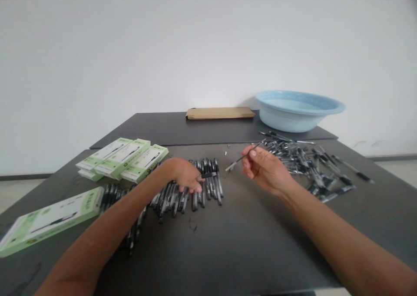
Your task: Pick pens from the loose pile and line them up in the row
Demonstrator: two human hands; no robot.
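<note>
The dark worktop (221, 252) offers open room at its near middle, up to the front edge. The blue basin (286, 121) stands by the far right corner, tight to the edges there. On the right, a loose heap of pens (304, 159) lies crossed and untidy, seemingly what is left; on the left, the rows of pens (169, 200), laid side by side, look like the part done. Green-and-white boxes (122, 159) bound the left side; whether they are filled cannot be told. The left hand (189, 174), over the rows, pinches a dark pen piece (209, 175). The right hand (263, 168), between rows and heap, pinches a thin refill (246, 155). Small pale bits (226, 153) lie just beyond the refill.
</note>
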